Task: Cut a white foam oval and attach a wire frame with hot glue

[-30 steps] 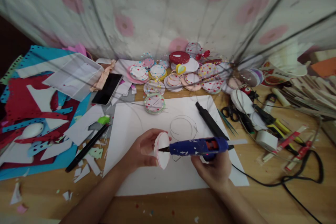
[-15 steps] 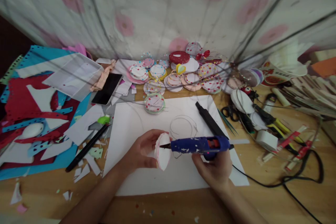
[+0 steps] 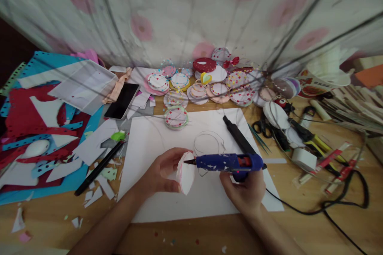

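Observation:
My left hand (image 3: 163, 173) pinches the edge of a small round white disc (image 3: 187, 179) with a pinkish rim, tilted up so its white face turns to the right. In my right hand (image 3: 247, 191) is a blue hot glue gun (image 3: 220, 162), its dark nozzle lying at the upper part of the disc's face; whether the tip touches cannot be made out. Beneath both hands lies a large white sheet of paper (image 3: 155, 207). A loop of thin wire (image 3: 208, 132) rests on the sheet behind the gun.
Decorated round paper pieces (image 3: 199, 91) crowd the back. Left are coloured scraps (image 3: 32, 107), a clear box (image 3: 83, 87), a phone (image 3: 122, 101) and a black pen (image 3: 98, 169). A black marker-like stick (image 3: 239, 135), scissors (image 3: 263, 128), pliers (image 3: 317, 145) and the gun's cord (image 3: 299, 209) lie right.
The glue gun and my right hand have shifted slightly to the right and a little upward. My left hand and the disc stay almost still.

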Demonstrator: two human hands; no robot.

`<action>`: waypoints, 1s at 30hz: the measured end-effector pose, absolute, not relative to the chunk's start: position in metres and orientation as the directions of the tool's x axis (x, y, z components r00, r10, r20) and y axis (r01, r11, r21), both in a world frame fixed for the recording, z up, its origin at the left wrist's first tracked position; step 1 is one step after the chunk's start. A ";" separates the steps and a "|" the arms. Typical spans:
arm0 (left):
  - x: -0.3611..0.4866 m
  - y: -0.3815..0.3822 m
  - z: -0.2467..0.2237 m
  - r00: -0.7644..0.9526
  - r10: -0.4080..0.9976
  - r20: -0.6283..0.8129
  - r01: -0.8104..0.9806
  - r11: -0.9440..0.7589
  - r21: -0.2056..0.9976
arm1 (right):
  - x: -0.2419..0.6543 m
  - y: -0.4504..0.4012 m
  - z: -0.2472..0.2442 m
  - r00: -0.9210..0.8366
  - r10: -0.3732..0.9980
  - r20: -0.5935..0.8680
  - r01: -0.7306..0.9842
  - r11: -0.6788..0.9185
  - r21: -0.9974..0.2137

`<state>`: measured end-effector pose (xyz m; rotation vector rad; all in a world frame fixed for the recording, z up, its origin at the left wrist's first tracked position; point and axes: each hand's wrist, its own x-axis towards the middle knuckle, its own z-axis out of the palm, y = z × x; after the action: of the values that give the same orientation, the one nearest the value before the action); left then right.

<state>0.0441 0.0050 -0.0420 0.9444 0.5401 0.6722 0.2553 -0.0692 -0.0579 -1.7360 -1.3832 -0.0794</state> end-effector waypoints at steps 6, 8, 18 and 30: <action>0.043 0.005 -0.042 0.687 0.710 -0.153 -0.256 0.433 0.864 | 0.255 -0.068 -0.055 0.411 0.743 0.529 0.794 -0.006 -0.608; 0.042 0.004 -0.043 0.689 0.709 -0.151 -0.253 0.430 0.867 | 0.255 -0.067 -0.054 0.386 0.751 0.537 0.803 0.013 -0.596; 0.040 0.004 -0.042 0.699 0.711 -0.080 -0.268 0.364 0.892 | 0.254 -0.067 -0.057 0.441 0.733 0.519 0.776 -0.020 -0.631; 0.039 0.006 -0.041 0.701 0.713 -0.017 -0.290 0.306 0.907 | 0.256 -0.065 -0.054 0.399 0.722 0.565 0.822 -0.008 -0.570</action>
<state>0.0389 0.0059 -0.0406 1.0663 0.4638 0.6953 0.2563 -0.0654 -0.0539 -1.7532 -1.3513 -0.1389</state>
